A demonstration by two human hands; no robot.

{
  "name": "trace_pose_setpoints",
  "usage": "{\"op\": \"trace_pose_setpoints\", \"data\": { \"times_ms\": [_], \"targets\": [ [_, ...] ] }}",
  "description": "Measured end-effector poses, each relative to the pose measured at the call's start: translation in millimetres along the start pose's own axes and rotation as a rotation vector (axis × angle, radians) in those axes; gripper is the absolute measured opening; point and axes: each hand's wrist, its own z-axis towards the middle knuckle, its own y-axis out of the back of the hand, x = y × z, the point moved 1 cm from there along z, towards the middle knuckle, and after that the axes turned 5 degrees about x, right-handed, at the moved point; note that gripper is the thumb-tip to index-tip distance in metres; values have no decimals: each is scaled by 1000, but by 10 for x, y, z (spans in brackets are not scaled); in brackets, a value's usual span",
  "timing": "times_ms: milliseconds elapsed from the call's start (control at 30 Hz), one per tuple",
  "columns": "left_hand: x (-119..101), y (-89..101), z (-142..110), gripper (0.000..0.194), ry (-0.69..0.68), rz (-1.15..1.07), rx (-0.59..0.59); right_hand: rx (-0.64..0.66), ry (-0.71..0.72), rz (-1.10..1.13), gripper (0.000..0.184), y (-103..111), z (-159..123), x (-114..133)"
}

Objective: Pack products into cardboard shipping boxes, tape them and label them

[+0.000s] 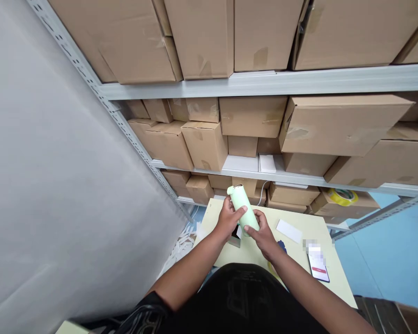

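Both my hands hold a pale green cylinder [243,205], like a bottle or a roll, tilted with its top end up and away from me above a small pale yellow table [299,250]. My left hand [228,218] wraps its upper side with the thumb across it. My right hand [261,232] grips its lower end. A small dark object [235,235] lies on the table just under my left hand, partly hidden.
A white card [289,230] and a phone [318,263] lie on the table's right part. Metal shelves [264,83] packed with cardboard boxes rise behind it, with a yellow tape roll [342,196] on one box. A grey wall stands at the left; the floor is blue.
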Motion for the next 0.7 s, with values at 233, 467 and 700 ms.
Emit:
{"op": "trace_pose_setpoints", "data": {
  "times_ms": [233, 467, 700],
  "targets": [
    [-52, -284, -77, 57, 17, -5, -4, 345, -251, 334, 54, 216, -75, 123],
    [-12, -481, -169, 58, 24, 221, -59, 125, -40, -26, 65, 353, -58, 97],
    [-49, -477, -286, 53, 65, 109, -25, 426, -267, 337, 51, 342, -148, 109]
  ]
}}
